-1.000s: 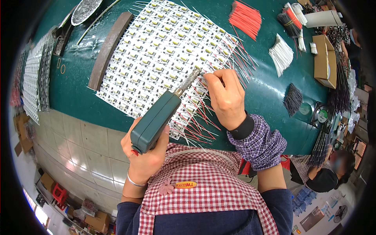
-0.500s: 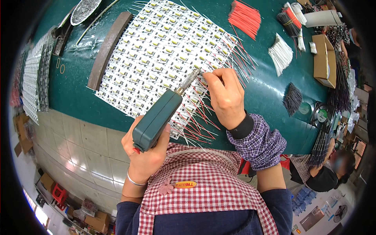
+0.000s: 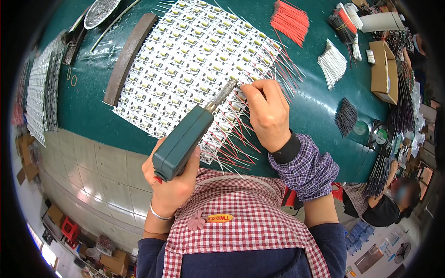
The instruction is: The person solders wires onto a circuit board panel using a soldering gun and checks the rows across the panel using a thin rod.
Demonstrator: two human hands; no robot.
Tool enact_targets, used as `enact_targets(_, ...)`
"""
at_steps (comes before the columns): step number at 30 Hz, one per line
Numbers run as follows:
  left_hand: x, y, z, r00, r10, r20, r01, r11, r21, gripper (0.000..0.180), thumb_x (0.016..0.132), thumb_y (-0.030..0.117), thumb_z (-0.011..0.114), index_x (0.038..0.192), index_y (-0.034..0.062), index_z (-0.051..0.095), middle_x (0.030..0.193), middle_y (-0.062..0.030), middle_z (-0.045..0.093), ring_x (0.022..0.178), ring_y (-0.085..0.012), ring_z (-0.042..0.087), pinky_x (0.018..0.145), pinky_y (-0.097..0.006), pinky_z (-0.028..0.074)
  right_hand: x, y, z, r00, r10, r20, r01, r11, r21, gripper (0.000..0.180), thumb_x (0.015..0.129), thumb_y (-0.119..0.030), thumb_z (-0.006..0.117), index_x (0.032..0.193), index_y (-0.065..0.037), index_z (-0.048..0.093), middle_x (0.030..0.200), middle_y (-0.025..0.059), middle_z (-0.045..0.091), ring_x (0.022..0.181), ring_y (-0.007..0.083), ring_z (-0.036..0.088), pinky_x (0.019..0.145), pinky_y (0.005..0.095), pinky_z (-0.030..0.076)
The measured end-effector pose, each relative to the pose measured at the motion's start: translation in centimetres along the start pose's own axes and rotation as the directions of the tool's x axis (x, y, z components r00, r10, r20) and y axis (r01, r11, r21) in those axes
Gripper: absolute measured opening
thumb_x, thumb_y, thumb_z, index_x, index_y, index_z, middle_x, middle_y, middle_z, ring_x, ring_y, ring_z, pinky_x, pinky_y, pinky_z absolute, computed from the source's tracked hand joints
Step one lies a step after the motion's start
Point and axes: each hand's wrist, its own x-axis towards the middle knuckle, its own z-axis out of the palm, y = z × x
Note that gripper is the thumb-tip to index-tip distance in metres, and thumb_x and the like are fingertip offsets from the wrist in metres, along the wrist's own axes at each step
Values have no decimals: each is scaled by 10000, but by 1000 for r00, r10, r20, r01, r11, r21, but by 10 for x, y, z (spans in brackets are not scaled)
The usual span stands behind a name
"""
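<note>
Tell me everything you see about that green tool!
The tool has a boxy, dark green body, apparently plastic, a red bit at the rear and a narrow, grey metallic front. The left hand holds it. It slants forward and right over the white boards, its tip near the right hand. Whether that touches anything is unclear.

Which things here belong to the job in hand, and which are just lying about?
Seemingly in the job:
Green tool, held in the left hand
Sheet of small boards, beneath the tool
Red and white wires along its edge, near the right hand

Apparently lying about:
Red wire bundle, perhaps supply
White wire bundle, likewise
Cardboard box
Red stool
</note>
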Motion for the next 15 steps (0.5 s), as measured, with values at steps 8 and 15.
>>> enact_targets(8, -7, -1, -2, 1000, -5, 7, 5, 999, 40, 110, 752, -10, 769, 842, 0, 705, 831, -101, 661, 628, -210, 616, 559, -290, 479, 0, 1, 0, 1000, -16, -6, 16, 999, -37, 273, 720, 69, 627, 985, 3, 640, 887, 111, 557, 798, 272, 562, 660, 357, 486)
enact_targets(15, -19, -9, -8, 998, 57, -22, -53, 986, 157, 112, 740, 4, 781, 834, 19, 723, 854, -97, 680, 652, -239, 638, 570, -296, 491, -8, -10, -5, 998, -35, -50, 33, 999, -32, 292, 686, 68, 656, 970, 5, 667, 879, 99, 577, 779, 255, 561, 645, 345, 483)
